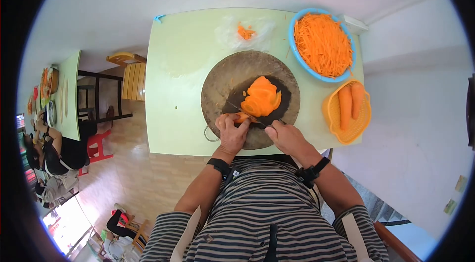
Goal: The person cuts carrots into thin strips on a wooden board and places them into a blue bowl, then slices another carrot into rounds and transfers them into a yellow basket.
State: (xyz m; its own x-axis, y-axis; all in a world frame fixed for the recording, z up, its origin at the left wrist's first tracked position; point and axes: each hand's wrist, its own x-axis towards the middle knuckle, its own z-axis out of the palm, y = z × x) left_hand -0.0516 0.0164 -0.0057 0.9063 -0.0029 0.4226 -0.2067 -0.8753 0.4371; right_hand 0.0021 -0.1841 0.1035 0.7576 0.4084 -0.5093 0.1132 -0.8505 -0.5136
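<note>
My left hand [232, 132] presses a carrot piece [239, 117] down on the round chopping board [217, 74], its fingers closed over it. Close by on the right, my right hand [286, 136] is wrapped round the handle of a knife [257, 121]. The knife's dark blade points up and left across the board, beside the carrot piece, and is hard to make out against the wet patch. Just beyond the blade lies a heap of thin carrot slices [261, 97]. A metal ring [211, 134] hangs from the board's left edge.
At the back right stands a blue-rimmed basin [292, 44] of shredded carrot. A yellow basket [365, 118] with whole carrots [345, 108] is in front of it. Carrot scraps [245, 32] lie on a plastic bag [264, 37]. Another person [64, 150] sits far left.
</note>
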